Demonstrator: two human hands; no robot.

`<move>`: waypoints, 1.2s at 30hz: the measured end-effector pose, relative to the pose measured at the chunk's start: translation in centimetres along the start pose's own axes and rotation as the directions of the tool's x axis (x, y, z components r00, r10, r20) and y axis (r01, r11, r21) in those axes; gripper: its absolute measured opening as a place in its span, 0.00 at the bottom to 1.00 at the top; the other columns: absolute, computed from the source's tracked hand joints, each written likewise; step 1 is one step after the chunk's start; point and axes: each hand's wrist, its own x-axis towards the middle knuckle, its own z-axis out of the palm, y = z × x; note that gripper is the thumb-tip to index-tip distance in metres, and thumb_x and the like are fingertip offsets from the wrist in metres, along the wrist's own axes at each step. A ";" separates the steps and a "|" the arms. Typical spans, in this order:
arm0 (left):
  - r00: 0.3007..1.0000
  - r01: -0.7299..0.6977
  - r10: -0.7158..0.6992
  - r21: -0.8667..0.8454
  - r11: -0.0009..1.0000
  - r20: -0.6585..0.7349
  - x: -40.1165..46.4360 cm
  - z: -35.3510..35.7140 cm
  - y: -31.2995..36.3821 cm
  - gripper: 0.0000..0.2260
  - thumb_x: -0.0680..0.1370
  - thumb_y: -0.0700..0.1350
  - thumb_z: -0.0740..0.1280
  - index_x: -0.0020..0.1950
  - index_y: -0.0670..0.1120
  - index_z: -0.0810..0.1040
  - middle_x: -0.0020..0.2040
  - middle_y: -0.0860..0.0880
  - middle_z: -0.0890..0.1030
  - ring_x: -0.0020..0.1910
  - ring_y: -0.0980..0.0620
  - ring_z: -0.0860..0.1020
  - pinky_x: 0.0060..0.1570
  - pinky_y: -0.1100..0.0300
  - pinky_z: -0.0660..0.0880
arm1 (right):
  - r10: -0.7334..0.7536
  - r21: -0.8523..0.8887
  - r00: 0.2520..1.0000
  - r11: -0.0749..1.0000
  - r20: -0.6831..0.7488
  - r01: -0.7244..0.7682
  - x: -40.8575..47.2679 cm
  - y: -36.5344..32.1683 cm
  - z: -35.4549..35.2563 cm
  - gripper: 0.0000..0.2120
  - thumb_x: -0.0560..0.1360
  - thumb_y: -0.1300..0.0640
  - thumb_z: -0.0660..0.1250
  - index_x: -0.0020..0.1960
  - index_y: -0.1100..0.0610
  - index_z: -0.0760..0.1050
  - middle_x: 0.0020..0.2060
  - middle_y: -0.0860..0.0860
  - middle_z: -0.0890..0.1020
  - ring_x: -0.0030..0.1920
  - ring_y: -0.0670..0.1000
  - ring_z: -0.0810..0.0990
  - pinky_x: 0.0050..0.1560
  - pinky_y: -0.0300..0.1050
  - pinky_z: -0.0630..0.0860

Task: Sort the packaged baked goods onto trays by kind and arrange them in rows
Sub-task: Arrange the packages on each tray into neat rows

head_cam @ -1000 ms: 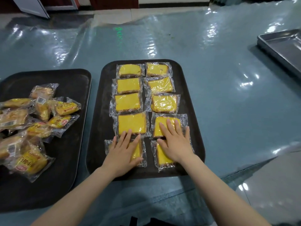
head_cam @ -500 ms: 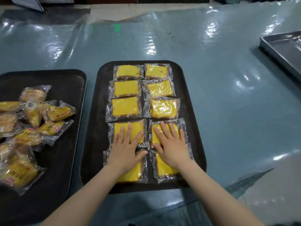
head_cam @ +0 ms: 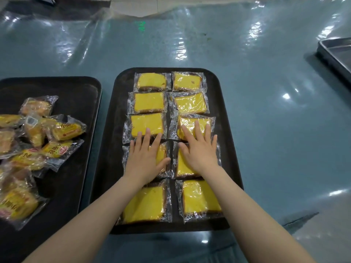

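Now both hands lie flat, fingers straight and spread, pressing down on wrapped cake slices and gripping nothing. The left hand point(head_cam: 145, 158) covers the fourth slice of the left column, fingertips reaching the third. The right hand point(head_cam: 199, 149) covers the fourth slice of the right column, fingers stretching onto the third slice point(head_cam: 193, 128).

A second ago the hands rested on the nearest pair; they have since slid one row farther up, leaving the two nearest slices point(head_cam: 144, 204) uncovered and lying square. That suggests the person is smoothing the rows from near to far, a finishing touch rather than sorting.

Ten yellow cake slices sit in two columns of five on the middle black tray point(head_cam: 226, 130), each in clear film, edges touching or just apart. This tray looks done.

To the left, a second black tray point(head_cam: 79, 103) holds a loose heap of wrapped yellow buns point(head_cam: 64, 130) with printed labels, overlapping and pointing every way. These probably need arranging next.

At the far right edge, the corner of a metal tray point(head_cam: 336, 54) shows, well apart. All rest on a teal tabletop under shiny, wrinkled plastic sheeting point(head_cam: 266, 111). Nothing blocks either hand.
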 end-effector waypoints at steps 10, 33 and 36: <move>1.000 0.003 -0.003 0.004 1.000 0.031 1.0 0.0 -0.2 0.36 0.72 0.70 0.43 0.77 0.56 0.44 0.78 0.47 0.39 0.76 0.43 0.40 0.71 0.40 0.42 | -0.092 0.042 0.996 0.995 0.022 0.091 1.6 2.0 -0.8 0.20 0.78 0.37 0.52 0.68 0.38 0.65 0.78 0.46 0.52 0.77 0.57 0.41 0.71 0.68 0.38; 0.996 0.039 -0.056 -0.243 0.969 -0.066 0.7 -4.7 -3.8 0.31 0.79 0.59 0.55 0.78 0.52 0.45 0.78 0.48 0.43 0.76 0.51 0.41 0.70 0.52 0.39 | 0.015 -0.094 0.999 0.995 0.034 -0.012 9.9 -2.2 -2.6 0.29 0.80 0.37 0.46 0.78 0.44 0.46 0.78 0.53 0.46 0.75 0.65 0.41 0.71 0.68 0.43; 0.991 0.061 -0.090 -0.259 0.964 -0.100 -0.5 -5.1 -5.6 0.31 0.79 0.59 0.56 0.78 0.52 0.46 0.78 0.49 0.45 0.76 0.52 0.42 0.70 0.54 0.38 | -0.132 -0.051 0.991 0.990 -0.003 0.131 8.7 -6.2 -1.9 0.29 0.80 0.39 0.47 0.78 0.48 0.49 0.78 0.52 0.49 0.77 0.59 0.43 0.73 0.64 0.45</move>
